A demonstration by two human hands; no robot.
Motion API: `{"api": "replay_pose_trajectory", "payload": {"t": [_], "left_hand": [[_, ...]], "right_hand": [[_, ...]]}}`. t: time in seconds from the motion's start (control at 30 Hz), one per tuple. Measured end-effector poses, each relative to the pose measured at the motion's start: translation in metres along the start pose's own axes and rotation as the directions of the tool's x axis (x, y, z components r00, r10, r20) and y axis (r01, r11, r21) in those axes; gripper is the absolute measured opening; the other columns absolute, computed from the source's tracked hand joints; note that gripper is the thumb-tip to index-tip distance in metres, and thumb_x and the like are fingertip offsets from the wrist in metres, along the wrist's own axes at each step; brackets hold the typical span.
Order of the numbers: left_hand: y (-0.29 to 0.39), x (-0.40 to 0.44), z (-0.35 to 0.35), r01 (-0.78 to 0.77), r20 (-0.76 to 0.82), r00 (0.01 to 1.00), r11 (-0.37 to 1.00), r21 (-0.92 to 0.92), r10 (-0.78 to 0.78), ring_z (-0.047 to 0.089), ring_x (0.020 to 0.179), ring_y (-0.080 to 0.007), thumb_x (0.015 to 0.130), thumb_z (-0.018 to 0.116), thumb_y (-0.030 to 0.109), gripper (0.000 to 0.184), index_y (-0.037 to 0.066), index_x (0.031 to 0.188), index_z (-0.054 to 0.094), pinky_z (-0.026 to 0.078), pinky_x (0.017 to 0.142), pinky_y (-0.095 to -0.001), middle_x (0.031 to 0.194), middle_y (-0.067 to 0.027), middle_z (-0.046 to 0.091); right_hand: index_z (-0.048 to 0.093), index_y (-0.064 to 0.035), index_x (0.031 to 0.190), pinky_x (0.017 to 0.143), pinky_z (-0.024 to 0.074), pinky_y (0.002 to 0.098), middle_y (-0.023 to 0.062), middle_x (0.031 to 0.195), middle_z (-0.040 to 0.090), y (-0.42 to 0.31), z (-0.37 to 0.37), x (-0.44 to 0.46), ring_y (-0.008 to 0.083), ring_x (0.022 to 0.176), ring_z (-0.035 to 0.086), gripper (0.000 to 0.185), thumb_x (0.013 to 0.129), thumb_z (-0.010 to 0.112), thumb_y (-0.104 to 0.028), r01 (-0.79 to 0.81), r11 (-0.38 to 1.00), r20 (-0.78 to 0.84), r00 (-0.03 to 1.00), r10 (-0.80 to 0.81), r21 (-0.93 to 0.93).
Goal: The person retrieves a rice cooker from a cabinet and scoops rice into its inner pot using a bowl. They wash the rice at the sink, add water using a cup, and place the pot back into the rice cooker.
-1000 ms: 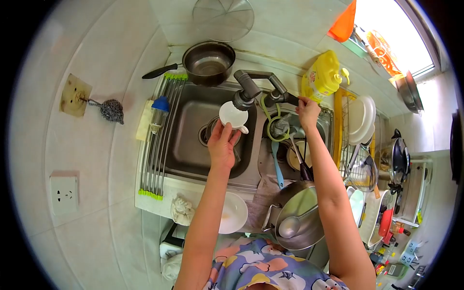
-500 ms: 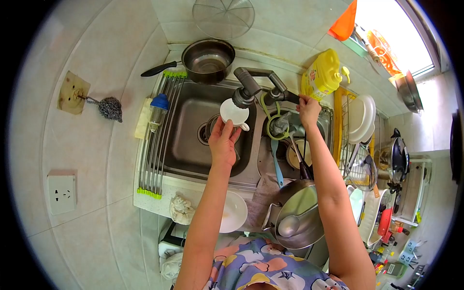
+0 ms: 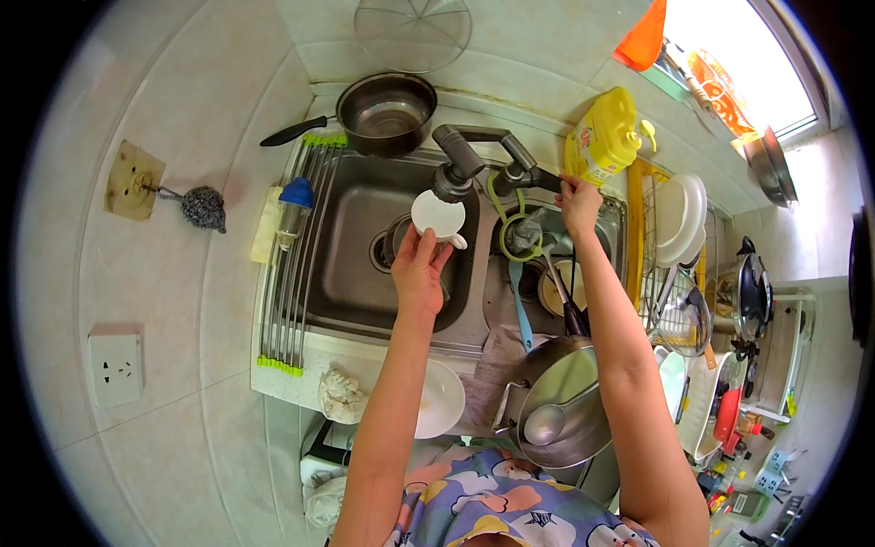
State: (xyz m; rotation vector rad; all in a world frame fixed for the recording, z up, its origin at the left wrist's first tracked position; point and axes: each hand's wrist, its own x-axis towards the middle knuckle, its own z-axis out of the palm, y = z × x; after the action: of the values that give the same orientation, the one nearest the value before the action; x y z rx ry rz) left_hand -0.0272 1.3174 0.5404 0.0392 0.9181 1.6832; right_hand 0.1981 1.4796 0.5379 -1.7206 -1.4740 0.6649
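A white cup [image 3: 438,216] is held in my left hand [image 3: 420,273], over the right part of the large sink basin [image 3: 351,264]. Its mouth faces up, right beneath the dark faucet's head [image 3: 452,180]. My right hand [image 3: 580,207] has its fingers closed on the end of the faucet lever [image 3: 549,181], beside the yellow bottle [image 3: 600,137]. Whether water is running cannot be made out. Below my right hand, a green strainer holder [image 3: 521,239] hangs at the smaller basin.
Behind the sink stands a dark pan [image 3: 387,114]. A roll-up rack [image 3: 296,264] lies along the left edge. Near my body are a white plate [image 3: 439,399] and a large metal pot [image 3: 567,410] with a ladle. On the right is a dish rack [image 3: 649,255].
The whole view has shifted slightly. Since the first frame, the cup has come a little closer under the faucet head. My right hand stays on the lever.
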Motion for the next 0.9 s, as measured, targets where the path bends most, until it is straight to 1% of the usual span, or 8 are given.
{"api": "replay_pose_trajectory", "payload": {"t": [0.27,0.4,0.47,0.57,0.63,0.67,0.73,0.9], "left_hand": [[-0.001,-0.001,-0.001,0.007,-0.005,1.000,1.000,0.009,-0.007,0.058,0.101,-0.0157,0.086,0.062,0.011,0.047,0.004,0.129,0.044,0.052,0.083,-0.0301,0.115,-0.0035,0.057],[-0.003,-0.002,0.000,0.000,-0.012,1.000,1.000,0.018,0.000,0.058,0.102,-0.0164,0.086,0.062,0.010,0.046,0.004,0.128,0.045,0.052,0.084,-0.0308,0.116,-0.0044,0.056],[-0.002,-0.009,0.004,0.002,0.006,1.000,1.000,0.017,-0.002,0.057,0.102,-0.0169,0.086,0.061,0.010,0.045,0.004,0.128,0.044,0.052,0.084,-0.0313,0.117,-0.0050,0.056],[-0.002,-0.017,0.008,0.032,0.022,0.999,0.998,0.058,-0.033,0.057,0.102,-0.0167,0.087,0.060,0.008,0.046,0.003,0.129,0.043,0.052,0.085,-0.0313,0.117,-0.0050,0.054],[-0.005,-0.029,0.014,0.014,0.042,0.999,0.994,0.104,-0.018,0.058,0.102,-0.0187,0.088,0.059,0.010,0.042,0.003,0.127,0.044,0.052,0.085,-0.0324,0.116,-0.0073,0.056],[-0.007,-0.037,0.019,0.005,0.056,0.998,0.992,0.127,-0.012,0.059,0.102,-0.0197,0.089,0.058,0.011,0.041,0.003,0.126,0.044,0.052,0.085,-0.0329,0.115,-0.0085,0.057],[-0.007,-0.060,0.034,0.038,0.049,0.998,0.983,0.179,-0.047,0.058,0.102,-0.0195,0.089,0.057,0.010,0.042,0.001,0.127,0.042,0.052,0.086,-0.0327,0.116,-0.0083,0.056],[-0.018,-0.130,0.072,0.120,0.160,0.974,0.962,0.245,-0.162,0.053,0.107,-0.0181,0.088,0.058,0.006,0.049,-0.002,0.130,0.035,0.052,0.089,-0.0314,0.120,-0.0065,0.046]], "right_hand": [[0.066,0.0011,0.099,0.057,0.0508,0.0298,0.0119,0.070,0.065,-0.007,0.000,-0.004,0.0169,0.059,0.065,0.020,0.087,0.055,-0.010,-0.094,0.993,-0.001,0.996,0.094,0.077],[0.067,0.0004,0.097,0.074,0.0494,0.0374,0.0196,0.081,0.066,-0.006,0.008,-0.010,0.0320,0.074,0.065,0.023,0.082,0.055,-0.012,0.099,0.978,-0.039,0.993,-0.108,-0.185],[0.062,-0.0006,0.110,0.072,0.0502,0.0326,0.0186,0.089,0.067,-0.014,0.003,-0.018,0.0229,0.069,0.065,0.030,0.082,0.057,-0.009,0.091,0.975,0.060,0.995,-0.081,-0.204],[0.060,-0.0011,0.110,0.077,0.0484,0.0375,0.0228,0.106,0.061,-0.037,-0.021,-0.053,0.0326,0.087,0.063,0.034,0.076,0.061,-0.005,0.186,0.975,0.205,0.966,-0.158,-0.124],[0.060,-0.0010,0.107,0.075,0.0484,0.0374,0.0208,0.109,0.059,-0.062,-0.042,-0.088,0.0300,0.078,0.061,0.034,0.074,0.065,-0.005,0.182,0.982,0.282,0.946,-0.160,-0.051],[0.062,-0.0024,0.105,0.073,0.0487,0.0357,0.0183,0.103,0.062,-0.077,-0.057,-0.109,0.0284,0.078,0.062,0.029,0.076,0.064,-0.009,0.155,0.984,0.348,0.930,-0.114,-0.092],[0.063,-0.0037,0.103,0.070,0.0487,0.0304,0.0116,0.085,0.066,-0.089,-0.078,-0.149,0.0196,0.072,0.061,0.025,0.081,0.064,-0.015,-0.034,0.993,0.408,0.913,-0.016,0.114],[0.062,-0.0011,0.098,0.067,0.0459,0.0240,0.0030,0.079,0.063,-0.085,-0.130,-0.213,0.0092,0.072,0.056,0.017,0.085,0.060,-0.013,-0.210,0.903,0.339,0.938,0.077,0.376]]}}
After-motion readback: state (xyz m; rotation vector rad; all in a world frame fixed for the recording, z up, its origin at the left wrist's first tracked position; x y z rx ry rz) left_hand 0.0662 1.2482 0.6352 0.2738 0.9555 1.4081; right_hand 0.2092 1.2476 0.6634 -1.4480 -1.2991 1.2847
